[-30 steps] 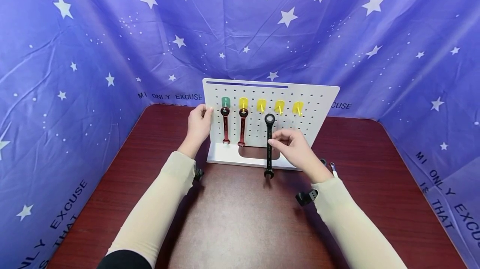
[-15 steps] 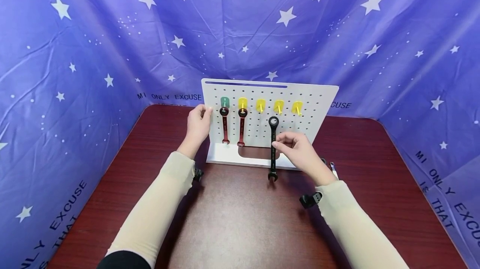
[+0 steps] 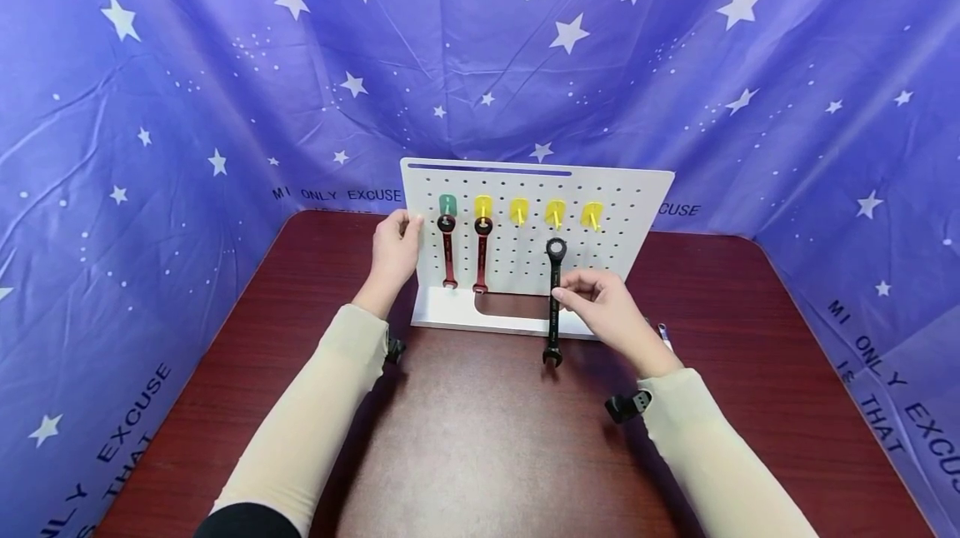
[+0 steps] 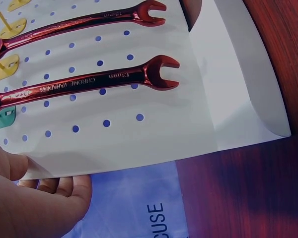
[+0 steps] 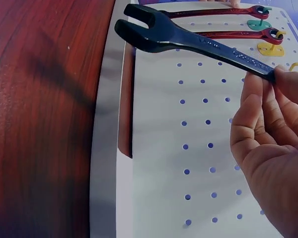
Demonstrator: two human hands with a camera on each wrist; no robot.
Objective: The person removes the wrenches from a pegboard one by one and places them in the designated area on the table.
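Observation:
My right hand [image 3: 607, 309] pinches a black combination wrench [image 3: 554, 305] by its shaft in front of the white pegboard [image 3: 517, 184]. The wrench stands nearly upright, ring end up, just below the yellow hooks. In the right wrist view its open end [image 5: 149, 32] points away from my thumb and fingers. My left hand [image 3: 396, 246] grips the pegboard's left edge, thumb on the front face and fingers behind, as the left wrist view shows. Two red combination wrenches hang by their ring ends: one [image 3: 449, 259] on a green hook [image 3: 447, 203], the other [image 3: 482, 259] on a yellow hook [image 3: 482, 205].
Three more yellow hooks, such as the rightmost one [image 3: 592, 213], carry nothing. Behind my right wrist a silver wrench end [image 3: 663, 331] shows on the dark red table [image 3: 480, 438]. A purple star-printed curtain [image 3: 480, 47] surrounds the table.
My right hand has moved the black wrench a little to the right and slightly lower across the board. The left hand keeps its grip on the pegboard edge.

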